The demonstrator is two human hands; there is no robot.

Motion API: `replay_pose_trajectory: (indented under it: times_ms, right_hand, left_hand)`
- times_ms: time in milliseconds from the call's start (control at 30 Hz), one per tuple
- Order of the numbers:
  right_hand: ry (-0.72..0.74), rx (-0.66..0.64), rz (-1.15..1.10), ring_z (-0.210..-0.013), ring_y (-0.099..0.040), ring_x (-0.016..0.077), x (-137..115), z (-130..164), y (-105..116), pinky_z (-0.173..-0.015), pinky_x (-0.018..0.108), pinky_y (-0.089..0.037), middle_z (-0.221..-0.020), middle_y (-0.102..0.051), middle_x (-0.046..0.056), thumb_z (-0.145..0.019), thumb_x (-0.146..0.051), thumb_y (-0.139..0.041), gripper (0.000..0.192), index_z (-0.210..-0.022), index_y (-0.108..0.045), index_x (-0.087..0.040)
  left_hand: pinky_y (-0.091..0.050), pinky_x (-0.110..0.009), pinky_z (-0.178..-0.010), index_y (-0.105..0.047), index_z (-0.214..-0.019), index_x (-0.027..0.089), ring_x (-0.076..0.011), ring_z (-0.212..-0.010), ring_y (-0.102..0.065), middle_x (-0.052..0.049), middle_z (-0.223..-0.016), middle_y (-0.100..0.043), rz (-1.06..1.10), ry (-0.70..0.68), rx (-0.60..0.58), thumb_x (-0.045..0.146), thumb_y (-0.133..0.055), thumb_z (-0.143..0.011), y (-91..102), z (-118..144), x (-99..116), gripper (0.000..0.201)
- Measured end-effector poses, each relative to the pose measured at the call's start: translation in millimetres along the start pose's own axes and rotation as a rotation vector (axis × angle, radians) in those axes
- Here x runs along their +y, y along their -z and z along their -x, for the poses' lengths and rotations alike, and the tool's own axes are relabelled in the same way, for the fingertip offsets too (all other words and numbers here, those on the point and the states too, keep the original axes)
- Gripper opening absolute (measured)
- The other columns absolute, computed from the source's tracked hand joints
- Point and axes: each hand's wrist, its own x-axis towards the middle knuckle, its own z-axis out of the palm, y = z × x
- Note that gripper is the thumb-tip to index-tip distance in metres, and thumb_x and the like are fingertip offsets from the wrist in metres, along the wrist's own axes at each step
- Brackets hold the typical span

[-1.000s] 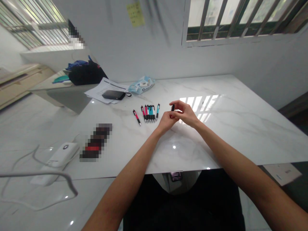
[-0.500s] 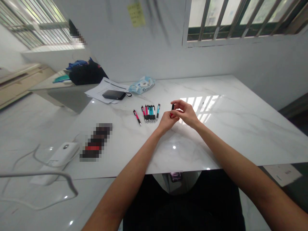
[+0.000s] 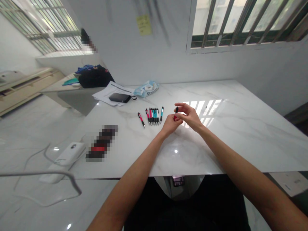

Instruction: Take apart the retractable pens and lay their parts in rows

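- On the white tabletop [image 3: 247,141], a tight row of pens [image 3: 154,116], pink ones leftmost and then mostly blue ones, lies just left of the hands
- A lone pink pen [image 3: 141,119] lies a little left of that row, and a lone blue pen [image 3: 162,115] just right of it
- Farther back, a black case [image 3: 119,97] with a loop rests on papers [image 3: 104,93], beside a pale blue packet [image 3: 146,89]
- Toward the left front are a pixelated dark object [image 3: 102,141] and a white device [image 3: 69,154], with a grey cable [image 3: 48,173] in front
- The left hand [image 3: 171,124] is curled around the lower part of a red and black pen [image 3: 177,110], which stands tilted between both hands above the tabletop
- The right hand [image 3: 190,117] has bent fingers and its thumb across that pen; whether it grips firmly, I cannot tell
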Motion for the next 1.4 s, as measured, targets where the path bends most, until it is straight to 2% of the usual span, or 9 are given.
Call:
replay_pose_trajectory:
  times_ms: [100, 233, 433, 633, 767, 967, 1067, 1200, 1400]
  right_hand:
    - [-0.019, 0.013, -0.002, -0.082, -0.072, 0.0183, 1.2, -1.1, 1.2, -0.085, 0.038, -0.063, -0.089, -0.070, 0.000, -0.077, -0.039, -0.083, 0.049, -0.121, -0.068, -0.023]
    - [0.010, 0.020, -0.041, -0.083, -0.073, 0.0197, 1.3, -3.6, 3.6, -0.087, 0.040, -0.064, -0.095, -0.074, 0.003, -0.076, -0.038, -0.085, 0.060, -0.131, -0.065, -0.024]
    - [0.017, -0.023, -0.050, -0.079, -0.075, 0.0205, -7.0, -4.9, 4.4, -0.083, 0.042, -0.066, -0.103, -0.078, 0.005, -0.080, -0.041, -0.079, 0.060, -0.136, -0.063, -0.025]
    - [0.123, 0.042, 0.029, -0.103, -0.076, 0.0265, -19.3, -9.3, 6.8, -0.090, 0.042, -0.064, -0.112, -0.079, 0.008, -0.084, -0.047, -0.079, 0.072, -0.148, -0.054, -0.028]
    - [0.222, 0.150, 0.097, -0.104, -0.075, 0.0251, -29.9, -24.0, 13.7, -0.088, 0.040, -0.063, -0.125, -0.076, 0.009, -0.088, -0.054, -0.075, 0.083, -0.160, -0.039, -0.031]
    - [0.307, 0.344, 0.227, -0.088, -0.075, 0.0184, -25.5, -52.4, 69.5, -0.079, 0.033, -0.062, -0.115, -0.078, 0.006, -0.092, -0.050, -0.070, 0.056, -0.143, -0.058, -0.031]
    - [0.198, 0.526, 0.379, -0.077, -0.073, 0.0182, -6.6, -49.3, 113.1, -0.073, 0.034, -0.062, -0.096, -0.078, 0.004, -0.089, -0.040, -0.068, 0.041, -0.127, -0.069, -0.025]
    - [-0.045, 0.757, 0.690, -0.080, -0.075, 0.0212, 22.4, -24.4, 157.0, -0.082, 0.038, -0.060, -0.094, -0.079, 0.005, -0.082, -0.029, -0.068, 0.038, -0.118, -0.076, -0.023]
    - [-0.281, 0.639, 0.944, -0.086, -0.075, 0.0232, 56.3, -3.6, 170.7, -0.088, 0.035, -0.056, -0.098, -0.082, 0.006, -0.079, -0.024, -0.069, 0.037, -0.114, -0.080, -0.024]
  left_hand:
    - [-0.026, -0.027, -0.057, -0.054, -0.065, 0.018, -0.0091, -0.058, -0.035, 0.008, -0.058, -0.035, 0.009, 0.012, 0.019, 0.027, -0.071, -0.068, -1.0, 0.7, 2.4, 0.019]
    - [-0.027, -0.027, -0.057, -0.056, -0.070, 0.018, -0.0091, -0.058, -0.035, 0.008, -0.058, -0.035, 0.054, 0.025, 0.034, 0.021, -0.069, -0.067, -1.9, 0.4, 6.5, 0.014]
    - [-0.021, -0.027, -0.054, -0.030, -0.064, 0.023, -0.0073, -0.053, -0.028, 0.009, -0.057, -0.028, 0.099, 0.002, 0.000, 0.020, -0.066, -0.064, -3.0, 1.8, 6.3, 0.036]
    - [-0.017, -0.026, -0.054, -0.025, -0.064, 0.023, -0.0068, -0.053, -0.022, 0.009, -0.057, -0.023, 0.139, -0.062, -0.058, 0.021, -0.062, -0.064, -6.2, 4.1, 9.0, 0.036]
    - [-0.015, -0.026, -0.055, -0.026, -0.064, 0.023, -0.0066, -0.054, -0.021, 0.009, -0.058, -0.021, 0.154, -0.079, -0.043, 0.021, -0.061, -0.064, -6.9, 3.4, 9.0, 0.035]
    - [-0.013, -0.025, -0.054, -0.025, -0.064, 0.023, -0.0067, -0.054, -0.019, 0.009, -0.059, -0.021, 0.155, -0.092, 0.001, 0.021, -0.061, -0.066, -3.0, 1.6, 4.9, 0.036]
    - [-0.013, -0.025, -0.054, -0.025, -0.065, 0.023, -0.0070, -0.053, -0.020, 0.008, -0.059, -0.021, 0.156, -0.095, 0.021, 0.021, -0.062, -0.067, -0.5, 0.3, 3.8, 0.037]
    - [-0.013, -0.025, -0.054, -0.026, -0.065, 0.023, -0.0071, -0.053, -0.020, 0.008, -0.059, -0.020, 0.146, -0.091, 0.018, 0.021, -0.061, -0.067, 0.2, -1.8, 1.7, 0.036]
    - [-0.012, -0.025, -0.054, -0.026, -0.064, 0.023, -0.0071, -0.052, -0.021, 0.009, -0.058, -0.021, 0.123, -0.082, 0.104, 0.022, -0.061, -0.066, -0.9, -4.3, -1.6, 0.035]
